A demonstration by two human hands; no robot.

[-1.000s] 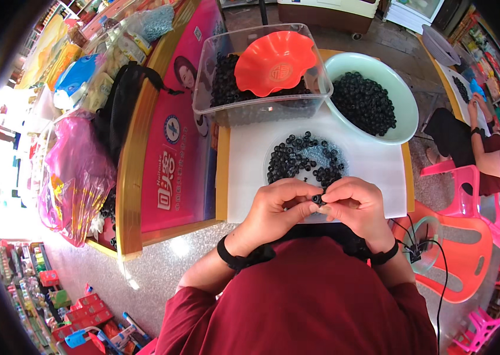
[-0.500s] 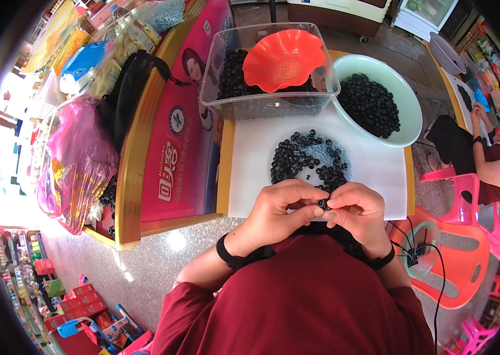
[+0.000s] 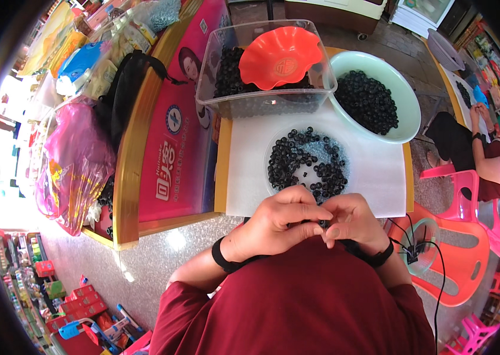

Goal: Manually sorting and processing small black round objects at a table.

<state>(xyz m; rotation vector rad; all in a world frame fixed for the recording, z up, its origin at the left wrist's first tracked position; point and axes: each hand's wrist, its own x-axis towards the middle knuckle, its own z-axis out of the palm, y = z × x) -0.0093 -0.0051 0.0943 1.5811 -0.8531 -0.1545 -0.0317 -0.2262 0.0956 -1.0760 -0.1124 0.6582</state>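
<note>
My left hand (image 3: 279, 218) and my right hand (image 3: 357, 220) meet at the near edge of the white-topped table, fingertips pinched together. Between them is a small black ring-shaped part (image 3: 323, 223), mostly covered by the fingers. Just beyond my hands lies a round clear dish (image 3: 270, 180). In it, many black parts (image 3: 285, 155) are spread in a curve beside a patch of tiny pale-blue pieces (image 3: 323, 149). A few black parts sit apart near the dish's middle.
Behind the dish stand a clear plastic box (image 3: 262, 107) of black parts with a red scalloped bowl (image 3: 279, 57) on top, and a pale green basin (image 3: 407, 127) of black parts. A pink-sided counter (image 3: 167, 160) flanks the left; an orange chair (image 3: 469, 260) and cables stand right. Another person sits far right.
Both hands have come a little nearer to my body, away from the dish. The fingers have closed further over the black part, which shows less now.
</note>
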